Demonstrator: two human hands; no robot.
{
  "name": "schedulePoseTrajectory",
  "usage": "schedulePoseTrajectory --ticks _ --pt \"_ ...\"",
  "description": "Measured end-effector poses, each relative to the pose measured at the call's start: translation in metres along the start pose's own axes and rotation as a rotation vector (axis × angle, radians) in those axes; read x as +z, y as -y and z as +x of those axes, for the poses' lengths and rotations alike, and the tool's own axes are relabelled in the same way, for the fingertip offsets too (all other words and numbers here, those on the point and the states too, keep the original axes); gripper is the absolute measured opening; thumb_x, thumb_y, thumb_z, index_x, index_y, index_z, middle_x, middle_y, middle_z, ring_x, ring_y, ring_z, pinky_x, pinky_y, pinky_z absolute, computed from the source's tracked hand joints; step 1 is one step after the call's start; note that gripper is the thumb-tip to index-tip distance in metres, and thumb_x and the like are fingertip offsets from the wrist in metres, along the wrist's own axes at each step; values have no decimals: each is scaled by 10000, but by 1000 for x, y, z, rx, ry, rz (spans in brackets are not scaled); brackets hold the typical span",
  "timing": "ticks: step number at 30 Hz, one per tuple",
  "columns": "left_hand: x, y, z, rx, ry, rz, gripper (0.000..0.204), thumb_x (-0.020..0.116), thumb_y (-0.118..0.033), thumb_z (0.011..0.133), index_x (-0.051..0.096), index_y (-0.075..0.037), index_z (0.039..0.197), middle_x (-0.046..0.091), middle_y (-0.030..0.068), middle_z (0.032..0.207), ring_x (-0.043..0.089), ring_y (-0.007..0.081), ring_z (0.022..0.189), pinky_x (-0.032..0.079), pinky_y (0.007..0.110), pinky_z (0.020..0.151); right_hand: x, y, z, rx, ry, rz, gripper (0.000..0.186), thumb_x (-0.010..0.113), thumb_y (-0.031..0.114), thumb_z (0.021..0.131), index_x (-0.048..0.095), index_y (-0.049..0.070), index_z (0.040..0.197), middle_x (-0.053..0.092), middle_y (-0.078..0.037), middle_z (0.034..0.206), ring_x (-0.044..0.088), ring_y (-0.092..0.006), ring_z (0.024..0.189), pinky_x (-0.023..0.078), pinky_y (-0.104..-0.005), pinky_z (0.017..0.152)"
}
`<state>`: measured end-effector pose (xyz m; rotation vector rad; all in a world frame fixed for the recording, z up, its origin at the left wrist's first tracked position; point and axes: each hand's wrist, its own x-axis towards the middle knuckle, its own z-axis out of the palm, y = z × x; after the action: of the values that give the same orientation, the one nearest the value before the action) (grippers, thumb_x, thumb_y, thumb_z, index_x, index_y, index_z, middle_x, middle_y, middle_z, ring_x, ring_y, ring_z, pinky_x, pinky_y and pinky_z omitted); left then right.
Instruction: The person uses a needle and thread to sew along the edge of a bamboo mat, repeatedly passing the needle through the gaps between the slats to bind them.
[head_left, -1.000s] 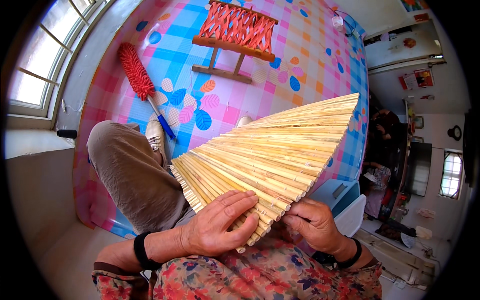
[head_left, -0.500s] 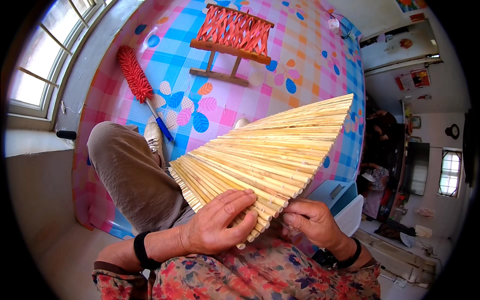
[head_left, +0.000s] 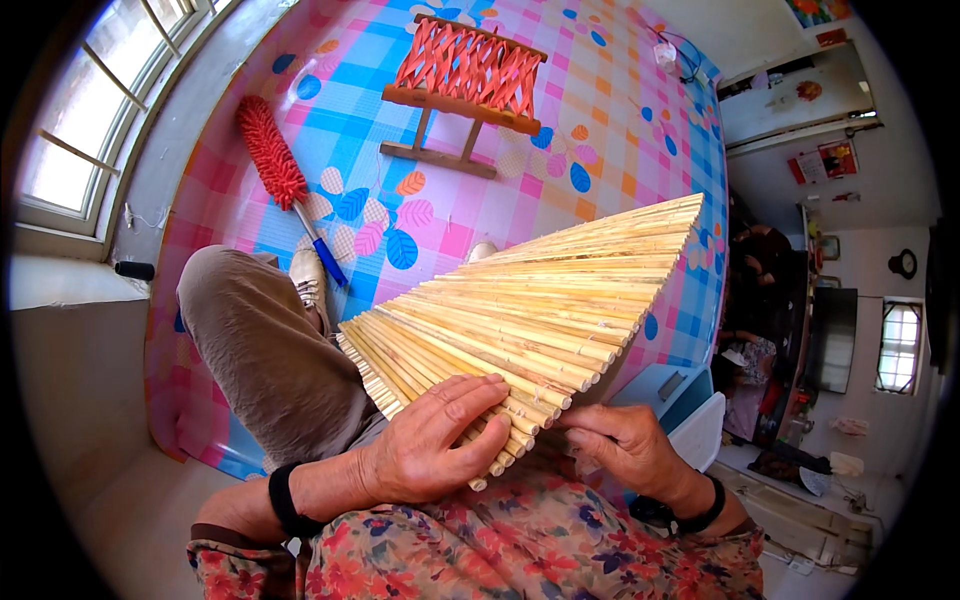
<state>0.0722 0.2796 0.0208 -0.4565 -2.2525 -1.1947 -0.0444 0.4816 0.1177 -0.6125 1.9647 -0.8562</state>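
A mat of pale reed sticks [head_left: 525, 300], tied together with thin thread, slants across my lap. My left hand [head_left: 430, 445] lies over its near left part, fingers curled round the sticks. Just below the near right corner, my right hand [head_left: 630, 450] is closed in a pinch, thumb against index finger; whatever is between them is too small to make out, and some fingertips are hidden by the stick ends.
Wooden rack wound with red strips [head_left: 462, 70] and red duster [head_left: 272, 150] on checked plastic sheet [head_left: 620, 90]. My bent left leg [head_left: 260, 340]. Light blue box [head_left: 680, 390] at right. Window [head_left: 75, 130] at left. People [head_left: 755, 260] in the dark area at far right.
The mat's far right corner has moved slightly left and down. My right hand has shifted slightly at the stick ends, still pinched. My left hand keeps its hold.
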Motion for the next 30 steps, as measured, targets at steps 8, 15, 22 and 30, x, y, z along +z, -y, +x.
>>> schedulePoseTrajectory --ticks 8,15,22,30 --pt "-1 0 1 -12 25 -19 276 635 -42 725 579 27 986 570 257 1093 607 366 1009 507 438 879 1 1 -7 -137 -48 -335 243 629 85 852 622 36 1089 657 -145 885 650 -293 770 509 -330 680" --pt "-1 0 -1 -23 29 -32 277 638 -42 728 578 18 992 565 256 1099 602 366 1018 506 440 879 0 3 -8 -175 -43 -233 242 610 49 862 616 23 1102 652 -134 826 653 -233 693 518 -307 606" --pt "0 2 -2 4 22 -34 278 637 -37 728 574 20 992 570 256 1088 606 370 1005 511 443 874 5 2 -10 -205 -85 -309 263 654 66 827 623 51 1088 658 -152 865 653 -302 757 518 -347 664" --pt "0 3 -1 45 22 -18 280 649 -52 711 575 25 969 580 263 1057 617 371 979 528 432 846 10 2 -5 -216 -95 -250 199 628 68 848 619 38 1045 655 -157 845 654 -308 750 515 -355 639"
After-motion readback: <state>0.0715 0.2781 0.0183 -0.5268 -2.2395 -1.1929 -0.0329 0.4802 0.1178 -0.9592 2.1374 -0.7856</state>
